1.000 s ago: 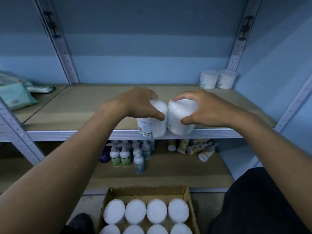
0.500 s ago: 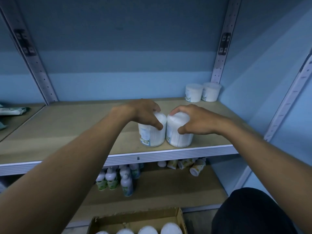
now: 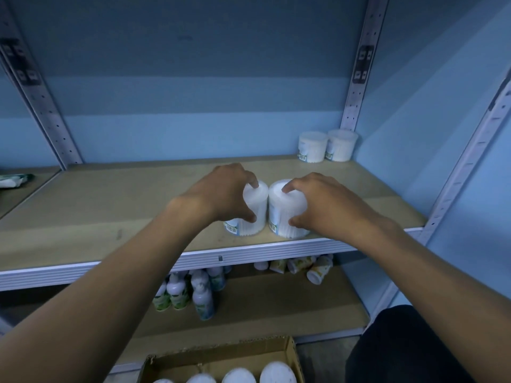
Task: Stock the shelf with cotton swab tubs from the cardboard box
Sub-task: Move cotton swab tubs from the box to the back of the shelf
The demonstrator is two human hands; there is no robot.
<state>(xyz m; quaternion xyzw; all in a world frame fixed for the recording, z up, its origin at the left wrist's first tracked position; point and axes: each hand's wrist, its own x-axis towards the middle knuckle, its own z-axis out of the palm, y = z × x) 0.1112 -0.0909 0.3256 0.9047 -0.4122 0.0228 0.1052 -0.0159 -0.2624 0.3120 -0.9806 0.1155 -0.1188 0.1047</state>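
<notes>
head view: a person faces a blue shelving bay, both arms reaching forward.
left hand [image 3: 224, 194]: fingers curled round the left tub [image 3: 250, 211], thumb low on its near side.
right hand [image 3: 318, 203]: fingers clamped on the right tub [image 3: 286, 210], fingertips on its lid.
why: both tubs stand upright, side by side, near the shelf [image 3: 110, 217] front edge, probably so they can slide back together.
tubs on shelf: four; two held, two more [image 3: 326, 146] at the far right corner.
cardboard box [image 3: 221, 360]: near, below; four tub lids visible.
lower shelf: bottles [image 3: 190, 291]; count unclear.
</notes>
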